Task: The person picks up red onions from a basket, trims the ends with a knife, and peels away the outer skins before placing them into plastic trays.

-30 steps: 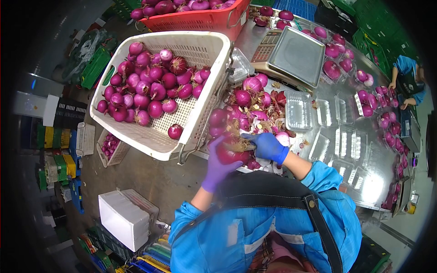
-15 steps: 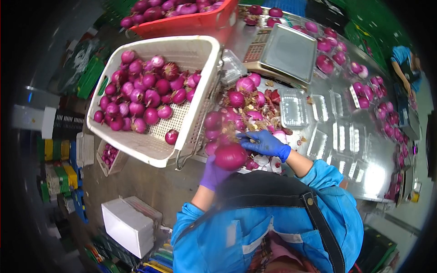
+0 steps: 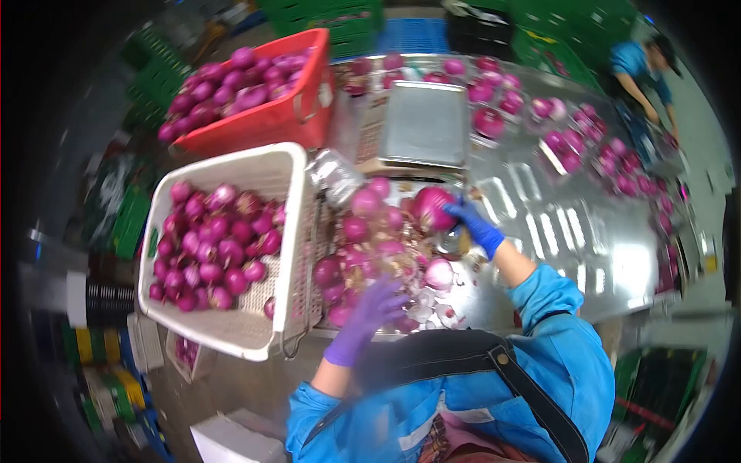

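My left hand [image 3: 376, 308], in a purple glove, hovers with its fingers apart over the near side of the onion pile [image 3: 356, 256], holding nothing. In a blue glove, my right hand [image 3: 475, 224] has its fingers against the right side of a large red onion [image 3: 434, 209], just in front of the scale. Something small and dark shows below those fingers, too blurred to make out. Loose skins and a pale-sided onion [image 3: 439, 274] lie between my hands.
A white basket of onions [image 3: 293, 224] stands left, with a red crate [image 3: 319, 91] behind it. The scale [image 3: 425, 125] sits at the back of the metal table [image 3: 494, 289]. Clear trays [image 3: 552, 231] and packed onions lie right. Another person [image 3: 633, 65] stands at far right.
The view has shifted. The large onion has left my left hand and is now farther back, at my right hand. My left hand has opened, and my right hand has moved toward the scale.
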`<state>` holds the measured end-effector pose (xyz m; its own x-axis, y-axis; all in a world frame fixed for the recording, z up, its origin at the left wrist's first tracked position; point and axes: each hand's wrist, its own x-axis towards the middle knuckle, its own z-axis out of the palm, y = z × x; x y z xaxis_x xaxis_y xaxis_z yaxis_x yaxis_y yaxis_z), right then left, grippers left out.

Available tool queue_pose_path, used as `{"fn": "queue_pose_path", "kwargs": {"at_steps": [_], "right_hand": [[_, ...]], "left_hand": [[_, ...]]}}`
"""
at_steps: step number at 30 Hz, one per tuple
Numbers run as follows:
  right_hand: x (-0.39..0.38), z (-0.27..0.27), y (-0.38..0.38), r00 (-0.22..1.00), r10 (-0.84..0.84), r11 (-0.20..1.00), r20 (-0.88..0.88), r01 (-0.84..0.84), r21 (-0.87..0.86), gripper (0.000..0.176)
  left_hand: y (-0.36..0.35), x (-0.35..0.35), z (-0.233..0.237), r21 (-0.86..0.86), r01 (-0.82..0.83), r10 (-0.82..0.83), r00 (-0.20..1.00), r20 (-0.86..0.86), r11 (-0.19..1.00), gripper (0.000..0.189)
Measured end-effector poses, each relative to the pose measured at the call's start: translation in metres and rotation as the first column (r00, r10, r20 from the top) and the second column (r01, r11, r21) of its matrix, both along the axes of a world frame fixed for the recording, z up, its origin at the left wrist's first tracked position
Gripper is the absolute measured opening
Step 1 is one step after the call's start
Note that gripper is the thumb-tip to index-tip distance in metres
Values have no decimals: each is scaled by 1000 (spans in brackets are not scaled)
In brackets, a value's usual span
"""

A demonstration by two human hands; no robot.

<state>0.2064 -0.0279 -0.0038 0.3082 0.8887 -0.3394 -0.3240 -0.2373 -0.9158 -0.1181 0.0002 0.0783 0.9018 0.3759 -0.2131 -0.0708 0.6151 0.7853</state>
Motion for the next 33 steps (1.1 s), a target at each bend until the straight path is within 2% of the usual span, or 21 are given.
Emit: {"fn": "queue_pose_path", "kwargs": {"at_steps": [1,2,3,4,5,7,10,13,17,19,20,21,23,24,25,26,27,29,31,32,33], "right_hand": [[17,-5,24,960,-130,984,248,94,150,69],[31,24,38,856,-120,991,503,77,106,70],[66,-10,66,608,-154,988,779,116,105,74],[78,-6,80,460,-129,987,879,145,69,75],[86,4,94,293,-101,981,951,187,47,76],[92,16,114,76,-13,980,997,200,-2,84],[97,5,124,-28,117,973,993,203,-109,87],[97,-6,127,-59,174,967,983,196,-160,89],[64,24,118,-9,21,987,1000,162,-20,89],[52,35,116,3,-41,975,999,219,39,85],[52,25,97,107,-163,985,981,77,155,77],[34,40,95,58,-175,983,983,67,171,70],[19,38,77,225,-111,986,968,149,78,66],[19,27,66,233,-131,988,964,116,106,64],[17,19,60,244,-153,987,958,86,136,61],[11,10,55,370,-186,982,910,100,160,58],[11,-2,49,328,-153,986,932,112,122,57],[4,-18,45,401,-93,989,911,140,39,57],[-16,-8,52,482,-119,989,868,132,63,56],[-22,-5,53,469,-71,989,880,148,0,56],[-20,-14,53,376,-117,993,919,68,98,55]], "left_hand": [[3,-13,9,192,62,-54,997,-50,979,87],[4,-24,34,259,69,-53,996,-66,963,88],[13,-37,57,273,7,13,997,-72,962,88],[26,-52,78,421,77,-51,996,-73,904,77],[39,-66,97,553,151,-120,989,-91,819,68],[61,-92,126,537,-30,187,952,-241,843,57],[140,-125,97,780,-90,564,742,-362,619,48],[228,-155,32,876,176,676,575,-462,449,49],[296,-118,-34,907,404,564,724,-398,121,50],[310,-93,-46,786,566,432,662,-613,248,56],[308,-75,-62,787,564,429,665,-612,249,55],[315,-56,-74,795,559,434,672,-600,233,54],[307,-41,-69,809,506,369,720,-587,300,53],[302,-35,-66,623,348,252,696,-673,701,57],[298,-30,-65,284,148,103,698,-708,948,62],[294,-29,-66,276,203,91,629,-772,939,81],[290,-24,-82,273,221,75,633,-771,936,81],[283,-12,-123,589,400,470,360,-806,702,96],[285,-14,-119,581,343,466,363,-807,739,108],[285,-16,-118,608,322,492,375,-786,726,107],[283,-19,-117,635,299,520,384,-763,712,107]]}}
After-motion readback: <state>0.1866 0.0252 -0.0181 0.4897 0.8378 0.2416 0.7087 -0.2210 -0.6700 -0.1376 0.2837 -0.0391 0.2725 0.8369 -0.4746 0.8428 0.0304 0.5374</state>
